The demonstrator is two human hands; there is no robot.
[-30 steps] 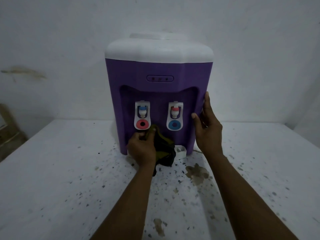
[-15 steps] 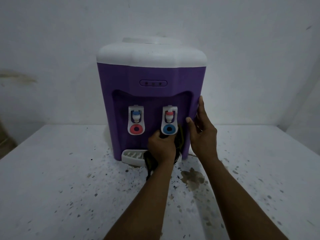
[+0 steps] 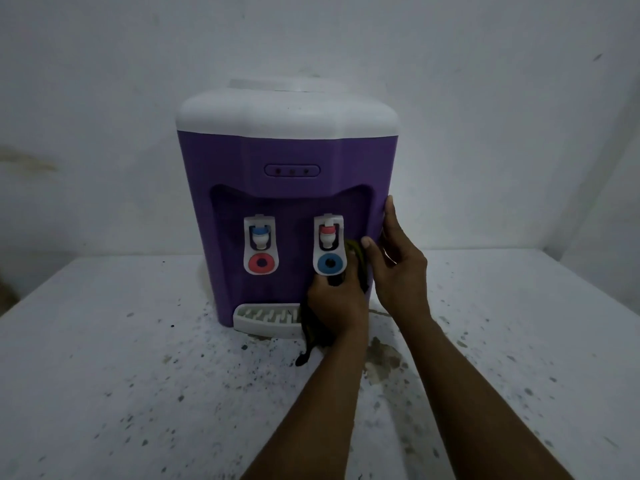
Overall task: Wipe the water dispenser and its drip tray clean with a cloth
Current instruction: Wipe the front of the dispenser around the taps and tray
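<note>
1. My left hand (image 3: pixel 334 303) has its fingers curled round the cloth (image 3: pixel 355 253) and presses it on the water dispenser (image 3: pixel 287 150), just beside the right tap (image 3: pixel 329 244).
2. My right hand (image 3: pixel 398 271) lies with straight fingers on the dispenser's edge, probably to steady it.
3. The drip tray (image 3: pixel 263 318) sits below-left of my left fingers.

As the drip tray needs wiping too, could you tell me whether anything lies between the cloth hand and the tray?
Nothing visible does. The left hand grips the cloth just above the right end of the drip tray, and the cloth's hanging end drapes over it.
</note>
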